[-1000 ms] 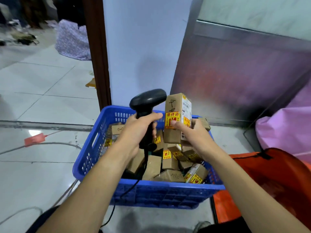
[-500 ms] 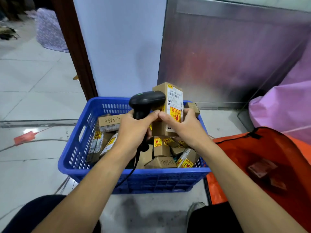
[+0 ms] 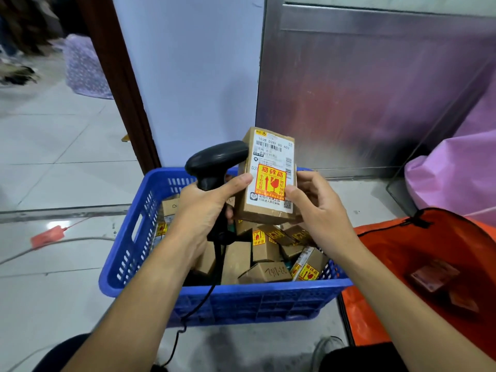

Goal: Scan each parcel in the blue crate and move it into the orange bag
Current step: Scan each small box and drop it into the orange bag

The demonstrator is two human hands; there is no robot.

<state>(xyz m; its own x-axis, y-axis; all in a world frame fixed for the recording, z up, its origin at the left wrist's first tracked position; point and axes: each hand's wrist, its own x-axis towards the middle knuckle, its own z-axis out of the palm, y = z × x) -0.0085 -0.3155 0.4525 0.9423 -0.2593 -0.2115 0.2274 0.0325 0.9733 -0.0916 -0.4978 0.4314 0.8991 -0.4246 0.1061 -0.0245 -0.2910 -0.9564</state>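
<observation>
1. Far L, on pale tiled floor [image 3: 67, 146]: flat red plastic tag [image 3: 48, 236], w/ a grey cable [image 3: 53, 244] running just beside it.
2. Behind that: dark brown wooden door frame [image 3: 120, 84]; purple patterned sack [image 3: 83, 68] further back, blurry.
3. Blue perforated plastic crate [image 3: 128, 253] sits on the floor, centre. Inside: a loose heap of small brown cardboard parcels [image 3: 265, 272], many w/ yellow-red fragile stickers.
4. Left hand [image 3: 204, 213] is wrapped round the handle of a black handheld barcode scanner [image 3: 214, 162]; thumb stretches R and touches the held box's L edge. Black cord [image 3: 198, 304] drops over the crate's front wall.
5. Tall brown cardboard parcel w/ white shipping label [image 3: 268, 178] is held upright above the crate, label side twd camera, scanner head right against its upper L edge.
6. Right hand [image 3: 319, 210] grips that parcel's lower R side, thumb on the front, fingers curled behind.
7. Shiny metal panel [image 3: 375, 89] stands behind.
8. R of crate, touching it: open orange fabric bag [image 3: 402, 264] w/ a few parcels inside [image 3: 432, 275], blurred.
9. Far R: pink plastic sack [image 3: 451, 178].
</observation>
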